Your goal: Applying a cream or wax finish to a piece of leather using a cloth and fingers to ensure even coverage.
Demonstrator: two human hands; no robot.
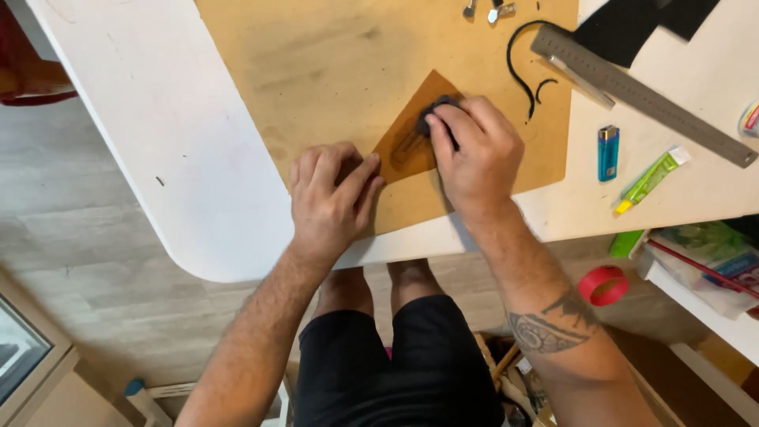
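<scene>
Head view, board: we see a tan board (pixel 316 55) lying on the white tabletop (pixel 182 158), reaching to its near edge.
Head view, leather: a brown, roughly triangular leather piece (pixel 407 142) lies flat on the board near the tabletop's near edge.
Right hand: our right hand (pixel 478 154) has its grip closed on a small dark pad (pixel 433 111), pressed onto the leather's upper part.
Left hand: our left hand (pixel 332 194) holds nothing; its fingers are curled, fingertips pinning the leather's near-left corner.
Step in hand: we judge this to be rubbing the leather surface while it is held down.
Next move calls for: steady downward hold from the left, even strokes from the right.
Right side of the tabletop: a steel ruler (pixel 640 95), a blue lighter (pixel 607 152), a green tube (pixel 648 182), a black cord (pixel 518 67).
</scene>
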